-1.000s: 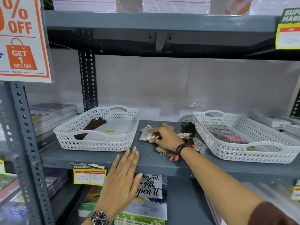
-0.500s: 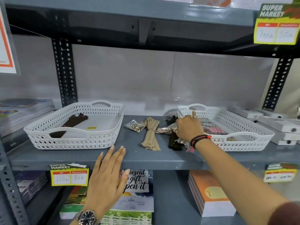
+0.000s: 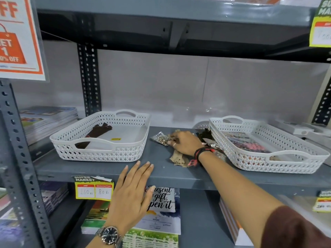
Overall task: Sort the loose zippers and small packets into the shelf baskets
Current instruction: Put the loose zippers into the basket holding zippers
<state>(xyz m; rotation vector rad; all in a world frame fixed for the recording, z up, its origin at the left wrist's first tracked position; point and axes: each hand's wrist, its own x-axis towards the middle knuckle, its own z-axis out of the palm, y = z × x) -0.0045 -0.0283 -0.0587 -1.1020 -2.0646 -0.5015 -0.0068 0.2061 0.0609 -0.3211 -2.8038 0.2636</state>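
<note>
The right hand (image 3: 184, 143) lies palm-down on the grey metal shelf board (image 3: 111, 170), its fingers (image 3: 172, 138) curled onto the beige fabric zippers (image 3: 177, 158) and touching the small clear packet of metallic pieces (image 3: 160, 138); whether anything is actually pinched cannot be told; the black zippers (image 3: 205, 134) lie just beyond the wrist, against the right white lattice plastic basket (image 3: 268, 163), which already holds colourful packets; the left white lattice plastic basket (image 3: 100, 153) holds dark brown zippers (image 3: 97, 133). Risk, as judged: a loose grab could drag packet and zippers together, mixing the sort; items near the board's front edge could slide off. The right forearm reaches diagonally across the board; the left hand (image 3: 131, 196) rests flat on the front edge, fingers extended and together, holding nothing.
</note>
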